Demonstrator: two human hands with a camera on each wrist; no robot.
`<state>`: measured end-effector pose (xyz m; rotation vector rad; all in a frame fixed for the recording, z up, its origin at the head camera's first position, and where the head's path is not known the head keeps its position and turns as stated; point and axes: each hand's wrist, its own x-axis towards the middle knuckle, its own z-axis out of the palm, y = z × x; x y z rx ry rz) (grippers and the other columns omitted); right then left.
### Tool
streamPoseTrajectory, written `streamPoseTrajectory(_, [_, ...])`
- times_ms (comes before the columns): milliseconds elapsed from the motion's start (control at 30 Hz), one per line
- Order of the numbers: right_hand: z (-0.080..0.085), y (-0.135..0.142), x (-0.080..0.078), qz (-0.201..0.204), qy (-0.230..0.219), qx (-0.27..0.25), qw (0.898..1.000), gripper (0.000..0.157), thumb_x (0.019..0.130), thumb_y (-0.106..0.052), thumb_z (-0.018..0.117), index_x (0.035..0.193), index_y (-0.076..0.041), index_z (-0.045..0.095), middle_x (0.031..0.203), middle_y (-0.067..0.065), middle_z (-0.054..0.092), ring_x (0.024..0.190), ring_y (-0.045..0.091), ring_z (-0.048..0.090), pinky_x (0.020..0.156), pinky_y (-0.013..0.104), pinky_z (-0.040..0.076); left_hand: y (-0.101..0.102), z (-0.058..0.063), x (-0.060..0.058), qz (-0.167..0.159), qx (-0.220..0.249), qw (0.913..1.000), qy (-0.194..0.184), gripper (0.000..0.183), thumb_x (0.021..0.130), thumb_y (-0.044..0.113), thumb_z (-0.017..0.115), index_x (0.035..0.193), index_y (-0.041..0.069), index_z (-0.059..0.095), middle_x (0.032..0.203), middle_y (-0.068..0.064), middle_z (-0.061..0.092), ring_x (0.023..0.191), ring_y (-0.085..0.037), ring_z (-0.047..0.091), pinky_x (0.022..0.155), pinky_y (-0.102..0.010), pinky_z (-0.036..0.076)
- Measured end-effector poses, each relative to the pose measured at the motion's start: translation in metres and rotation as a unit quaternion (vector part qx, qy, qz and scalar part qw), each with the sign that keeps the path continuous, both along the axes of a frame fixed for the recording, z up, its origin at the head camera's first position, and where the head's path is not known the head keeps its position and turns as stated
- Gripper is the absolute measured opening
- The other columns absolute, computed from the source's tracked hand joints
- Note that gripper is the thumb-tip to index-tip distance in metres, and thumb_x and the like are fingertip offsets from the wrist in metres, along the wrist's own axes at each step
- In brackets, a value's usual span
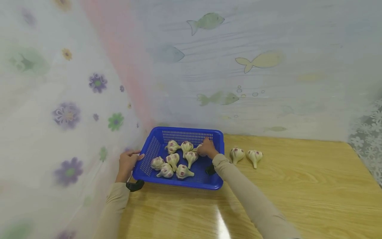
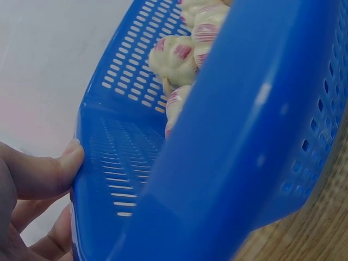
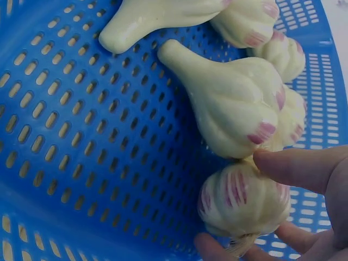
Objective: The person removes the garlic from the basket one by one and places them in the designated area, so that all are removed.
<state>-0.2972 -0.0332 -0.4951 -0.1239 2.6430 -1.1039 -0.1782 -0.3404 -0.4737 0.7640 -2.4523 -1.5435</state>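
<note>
Left hand [image 1: 127,163] pinching blue basket [image 1: 179,182] at its rim, right hand [image 1: 208,148] holding one garlic bulb [image 3: 244,198] inside, near other bulbs [image 1: 183,171], two bulbs [image 1: 237,154] on wooden desk [image 1: 301,186].

Glossy blue plastic basket [image 1: 179,182], smooth semi-gloss garlic bulbs [image 1: 191,156], shiny wood-grain tbl [image 1: 298,179], matt cloth sleeves [image 1: 244,192]

The supporting surface is a table [image 1: 313,189] with a yellowish wood-grain top; its glossy finish shows a bright reflection [image 1: 222,224] in the near area. A blue perforated basket [image 1: 179,183] stands at the far left. To its right lie a left garlic bulb [image 1: 237,154] and a right garlic bulb [image 1: 254,155], side by side, stems pointing to the near side.
</note>
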Motion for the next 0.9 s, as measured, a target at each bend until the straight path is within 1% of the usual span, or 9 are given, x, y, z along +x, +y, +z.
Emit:
streamPoseTrajectory(133, [-0.007, 0.004, -0.002, -0.011, 0.005, -0.018, 1.000, 0.077, 0.065, -0.006, 0.078, 0.129, 0.012, 0.039, 0.122, 0.029, 0.050, 0.122, 0.044, 0.041, 0.098, 0.045, 0.040, 0.003, 0.002, -0.001, -0.005, 0.004, 1.0000, -0.002, 0.039, 0.084, 0.014, 0.068, 0.118, -0.003, 0.064, 0.116, -0.025, 0.058, 0.079, -0.020, 0.061, 0.064, -0.030, 0.052])
streamPoseTrajectory(300, [-0.005, 0.009, 0.000, -0.017, 0.029, -0.031, 0.999, 0.063, 0.061, -0.005, 0.076, 0.115, 0.010, 0.049, 0.107, 0.025, 0.056, 0.101, 0.036, 0.052, 0.083, 0.041, 0.048, 0.004, 0.006, -0.002, -0.013, -0.001, 0.9999, -0.004, 0.039, 0.084, 0.016, 0.068, 0.120, -0.002, 0.063, 0.120, -0.025, 0.057, 0.085, -0.023, 0.061, 0.065, -0.029, 0.051])
streamPoseTrajectory(400, [0.001, 0.011, 0.002, -0.016, 0.033, -0.042, 0.998, 0.045, 0.060, -0.002, 0.072, 0.098, 0.006, 0.051, 0.091, 0.017, 0.053, 0.083, 0.029, 0.046, 0.066, 0.036, 0.045, 0.004, 0.007, -0.001, -0.018, -0.005, 0.9998, -0.002, 0.040, 0.085, 0.017, 0.068, 0.120, -0.001, 0.063, 0.121, -0.024, 0.057, 0.087, -0.024, 0.060, 0.065, -0.029, 0.052])
streamPoseTrajectory(467, [0.006, 0.012, 0.004, -0.016, 0.037, -0.054, 0.998, 0.042, 0.060, -0.002, 0.071, 0.096, 0.002, 0.049, 0.089, 0.014, 0.050, 0.080, 0.027, 0.044, 0.063, 0.034, 0.042, 0.003, 0.008, -0.001, -0.020, -0.006, 0.9998, -0.002, 0.040, 0.085, 0.017, 0.067, 0.120, -0.001, 0.063, 0.122, -0.024, 0.057, 0.089, -0.026, 0.061, 0.067, -0.031, 0.052])
streamPoseTrajectory(567, [0.013, 0.013, 0.006, -0.009, 0.037, -0.073, 0.997, 0.044, 0.063, -0.004, 0.070, 0.101, 0.002, 0.048, 0.094, 0.015, 0.049, 0.083, 0.027, 0.044, 0.063, 0.034, 0.040, 0.001, 0.007, -0.001, -0.022, -0.011, 0.9997, -0.002, 0.040, 0.086, 0.018, 0.066, 0.121, -0.001, 0.063, 0.125, -0.024, 0.055, 0.096, -0.030, 0.059, 0.071, -0.034, 0.052])
streamPoseTrajectory(633, [0.018, 0.015, 0.008, -0.005, 0.041, -0.081, 0.996, 0.050, 0.065, -0.006, 0.071, 0.109, 0.003, 0.047, 0.101, 0.017, 0.051, 0.086, 0.027, 0.046, 0.066, 0.035, 0.043, 0.000, 0.007, -0.001, -0.020, -0.011, 0.9997, -0.003, 0.040, 0.086, 0.017, 0.066, 0.121, -0.001, 0.063, 0.126, -0.024, 0.055, 0.099, -0.032, 0.058, 0.074, -0.035, 0.052])
streamPoseTrajectory(700, [0.021, 0.017, 0.009, -0.003, 0.038, -0.090, 0.995, 0.049, 0.066, -0.006, 0.070, 0.109, 0.003, 0.047, 0.101, 0.018, 0.051, 0.085, 0.027, 0.046, 0.067, 0.036, 0.044, 0.000, 0.006, -0.001, -0.019, -0.009, 0.9998, -0.004, 0.040, 0.086, 0.017, 0.066, 0.121, -0.001, 0.063, 0.126, -0.024, 0.054, 0.100, -0.032, 0.058, 0.074, -0.034, 0.052])
streamPoseTrajectory(800, [0.025, 0.020, 0.010, -0.004, 0.030, -0.111, 0.993, 0.049, 0.067, -0.007, 0.070, 0.108, 0.003, 0.046, 0.103, 0.019, 0.051, 0.086, 0.027, 0.047, 0.070, 0.037, 0.046, 0.001, 0.004, 0.000, -0.016, -0.006, 0.9998, -0.003, 0.040, 0.085, 0.017, 0.067, 0.121, -0.002, 0.063, 0.125, -0.023, 0.055, 0.094, -0.028, 0.060, 0.069, -0.031, 0.052])
streamPoseTrajectory(900, [0.028, 0.024, 0.010, 0.001, 0.021, -0.129, 0.991, 0.053, 0.068, -0.009, 0.071, 0.113, 0.002, 0.045, 0.110, 0.020, 0.052, 0.091, 0.028, 0.049, 0.074, 0.038, 0.048, 0.002, 0.002, 0.002, -0.008, -0.002, 1.0000, -0.002, 0.039, 0.085, 0.016, 0.067, 0.119, -0.002, 0.063, 0.121, -0.024, 0.057, 0.082, -0.021, 0.061, 0.064, -0.029, 0.052])
